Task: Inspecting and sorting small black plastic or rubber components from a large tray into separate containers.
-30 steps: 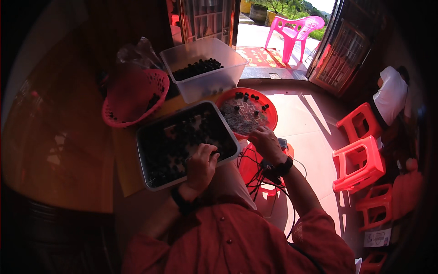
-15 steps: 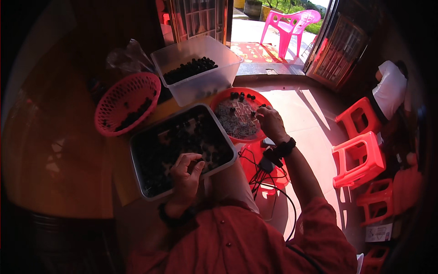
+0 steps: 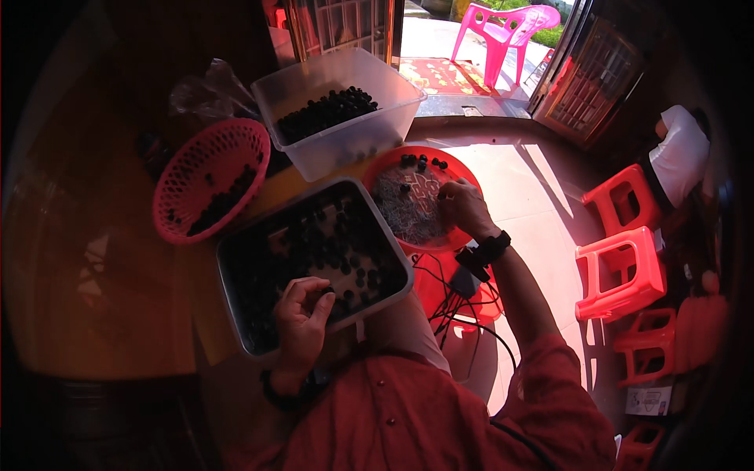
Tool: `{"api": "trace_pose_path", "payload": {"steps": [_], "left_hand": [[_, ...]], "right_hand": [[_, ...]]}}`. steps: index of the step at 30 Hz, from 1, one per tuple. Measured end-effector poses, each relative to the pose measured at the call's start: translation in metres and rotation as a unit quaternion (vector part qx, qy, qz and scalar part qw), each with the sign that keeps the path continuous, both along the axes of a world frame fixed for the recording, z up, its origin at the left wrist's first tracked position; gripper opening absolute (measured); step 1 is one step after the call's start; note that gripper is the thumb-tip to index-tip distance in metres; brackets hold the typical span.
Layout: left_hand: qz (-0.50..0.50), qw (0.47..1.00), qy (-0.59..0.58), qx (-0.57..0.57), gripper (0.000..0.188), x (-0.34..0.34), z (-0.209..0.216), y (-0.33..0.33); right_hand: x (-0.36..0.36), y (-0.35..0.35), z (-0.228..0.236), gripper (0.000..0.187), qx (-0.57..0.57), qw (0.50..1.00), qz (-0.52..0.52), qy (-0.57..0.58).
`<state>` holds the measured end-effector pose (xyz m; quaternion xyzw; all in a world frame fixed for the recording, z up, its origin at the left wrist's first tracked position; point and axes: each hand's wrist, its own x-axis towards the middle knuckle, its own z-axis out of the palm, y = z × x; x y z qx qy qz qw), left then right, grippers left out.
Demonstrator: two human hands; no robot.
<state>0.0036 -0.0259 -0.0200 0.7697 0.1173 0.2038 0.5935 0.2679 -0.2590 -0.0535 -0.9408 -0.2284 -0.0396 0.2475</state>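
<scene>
My left hand [image 3: 300,320] is over the near edge of a dark tray [image 3: 228,294] holding many small black round pieces. Its thumb and index finger pinch one small black round piece [image 3: 327,291]. To the right, my right hand [image 3: 468,209] reaches into a red basin [image 3: 473,174] with its fingertips bent together and pointing down. Thin silvery metal bits [image 3: 408,224] cover much of the basin's bottom. Several black round pieces [image 3: 422,163] lie by its far side. Whatever the right fingertips hold, if anything, is hidden.
A clear plastic bin [image 3: 361,71] of black pieces stands behind the tray, with a pink slotted basket [image 3: 169,177] to its left. Black cables [image 3: 455,302] hang over a red stool below the basin. Red stools [image 3: 620,271] and a seated person [image 3: 679,153] are at the right.
My right fingers have bent down toward the metal bits in the basin. My left hand has shifted slightly left and down, still pinching its black piece. The view has tilted a little.
</scene>
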Motion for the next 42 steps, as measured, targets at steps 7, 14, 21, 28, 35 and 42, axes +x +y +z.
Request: {"api": "trace_pose_path", "payload": {"steps": [7,14,21,28,35,42], "left_hand": [[0.007,0.983,0.056,-0.174,0.019,0.008,0.016,0.004],[-0.109,0.904,0.116,-0.396,0.018,0.036,0.031,-0.002],[-0.128,0.881,0.155,-0.429,0.021,0.07,0.028,-0.026],[-0.103,0.903,0.193,-0.369,0.018,0.077,0.027,-0.022],[-0.117,0.867,0.203,-0.44,0.016,0.072,0.026,-0.019],[-0.158,0.917,0.188,-0.315,0.018,0.047,0.027,-0.009]], "right_hand": [[-0.038,0.003,0.032,0.021,0.379,0.88,0.135,0.253],[-0.076,0.025,0.051,0.024,0.475,0.769,0.203,0.377],[-0.075,0.053,0.046,0.029,0.365,0.841,0.358,0.176],[-0.066,0.06,0.043,0.029,0.336,0.839,0.361,0.23],[-0.08,0.052,0.037,0.032,0.34,0.851,0.31,0.252],[-0.127,0.055,0.038,0.03,0.36,0.867,0.271,0.213]]}}
